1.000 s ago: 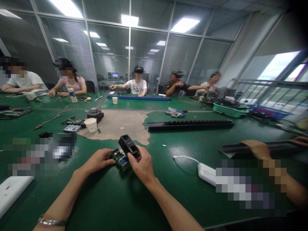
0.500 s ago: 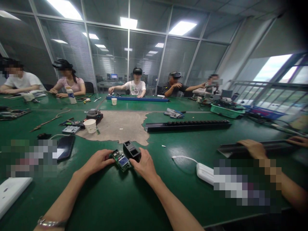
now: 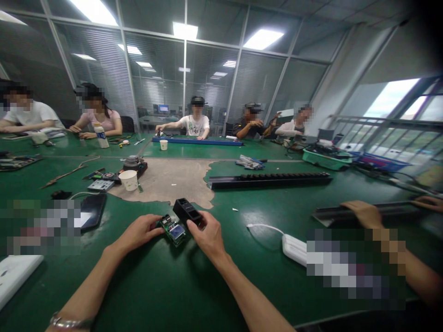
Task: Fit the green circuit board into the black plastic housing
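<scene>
My left hand (image 3: 147, 230) is closed on the left edge of a small green circuit board (image 3: 168, 229), which carries a little bluish screen. Fingers and thumb of my right hand (image 3: 209, 233) grip the near end of a black plastic housing (image 3: 186, 210) with rectangular cut-outs. The housing is tilted just beyond and to the right of the board. A narrow gap seems to lie between the two, though whether they touch at the lower edge I cannot tell.
A black slotted rail (image 3: 270, 182) lies ahead to the right. Paper cup (image 3: 128, 180), phone (image 3: 93, 211) and loose electronic parts are at left. A white power strip (image 3: 294, 249) sits to the right, near another person's hand (image 3: 365, 214). Several people sit across the green table (image 3: 194, 295).
My right hand has turned the black housing and shifted it slightly left and up, apart from the board. My left hand and the board stay nearly in place.
</scene>
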